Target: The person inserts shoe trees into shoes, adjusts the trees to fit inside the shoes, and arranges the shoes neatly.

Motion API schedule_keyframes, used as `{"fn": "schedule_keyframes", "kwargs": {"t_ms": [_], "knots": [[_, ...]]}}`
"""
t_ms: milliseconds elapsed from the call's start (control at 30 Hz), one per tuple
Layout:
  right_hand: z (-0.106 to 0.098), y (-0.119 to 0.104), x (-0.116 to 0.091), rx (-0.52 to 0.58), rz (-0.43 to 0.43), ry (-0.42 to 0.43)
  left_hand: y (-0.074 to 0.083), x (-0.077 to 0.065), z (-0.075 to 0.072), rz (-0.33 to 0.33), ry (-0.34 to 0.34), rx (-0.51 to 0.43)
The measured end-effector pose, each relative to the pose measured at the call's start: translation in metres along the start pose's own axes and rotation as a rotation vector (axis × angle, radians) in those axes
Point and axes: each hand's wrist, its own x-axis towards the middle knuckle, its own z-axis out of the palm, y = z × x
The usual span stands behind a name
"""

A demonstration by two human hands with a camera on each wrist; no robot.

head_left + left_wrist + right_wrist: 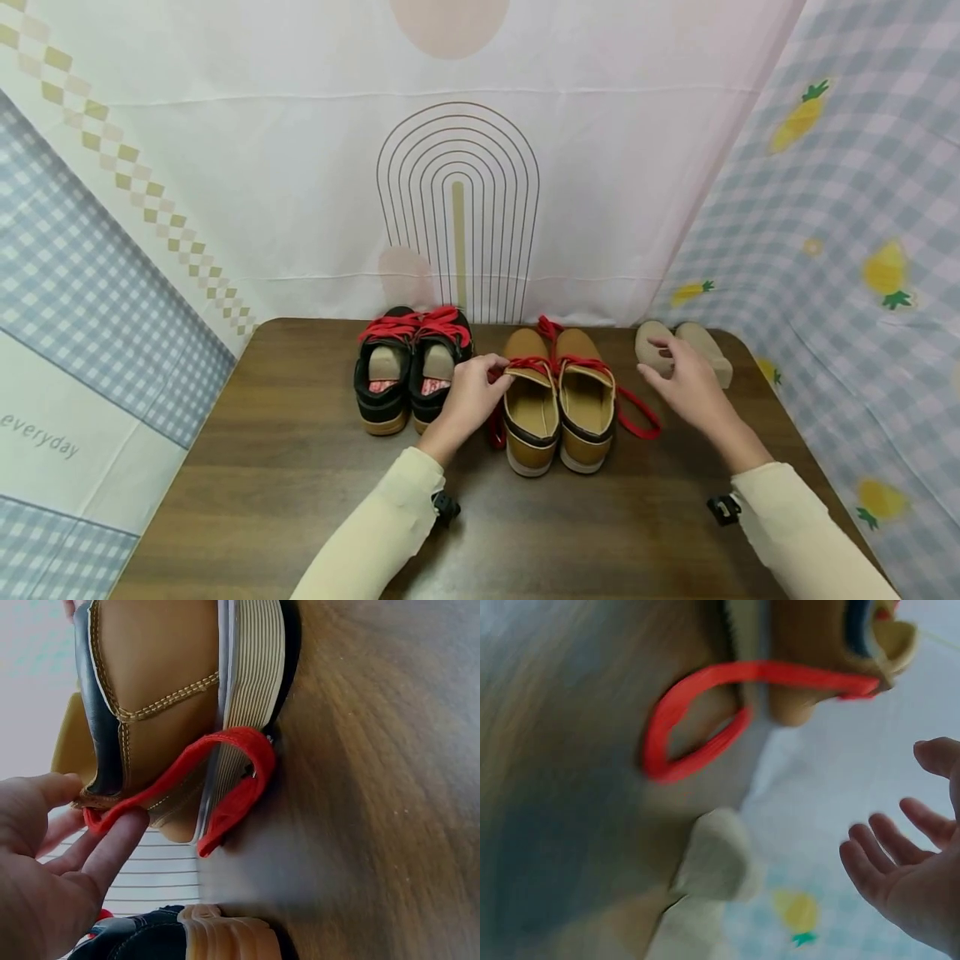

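A pair of tan shoes (532,421) with red laces (639,417) stands mid-table, heels toward me. My left hand (474,390) is at the left tan shoe, pinching the edge of its opening where the red lace comes out; the lace hangs in a loop down its side (244,772). Over the beige rounded shoe inserts (705,350) at the far right, my right hand (693,387) hovers with fingers loosely spread and nothing between them. In the right wrist view, that hand (922,877) is apart from the shoes and the inserts (718,859).
Left of the tan shoes stand black shoes (382,387) with red laces and beige inserts inside. Everything is on a brown wooden table (285,467). A white patterned cloth (300,192) hangs behind, with checked cloth (847,333) along the right side.
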Motion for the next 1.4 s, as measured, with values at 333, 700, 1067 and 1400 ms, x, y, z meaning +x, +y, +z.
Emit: {"fn": "schedule_keyframes", "kwargs": {"t_ms": [333, 700, 1067, 1400], "knots": [[0.011, 0.050, 0.006, -0.045, 0.176, -0.009, 0.006, 0.001, 0.000, -0.098, 0.003, -0.074], [0.016, 0.065, 0.014, -0.138, 0.262, 0.048, 0.008, 0.001, -0.002, -0.135, 0.034, -0.089], [0.021, 0.081, 0.015, -0.133, 0.352, -0.056, 0.010, -0.005, -0.009, -0.141, 0.076, -0.048], [0.027, 0.084, 0.014, -0.068, 0.432, -0.057, 0.007, -0.006, -0.010, -0.135, 0.134, -0.047]]}}
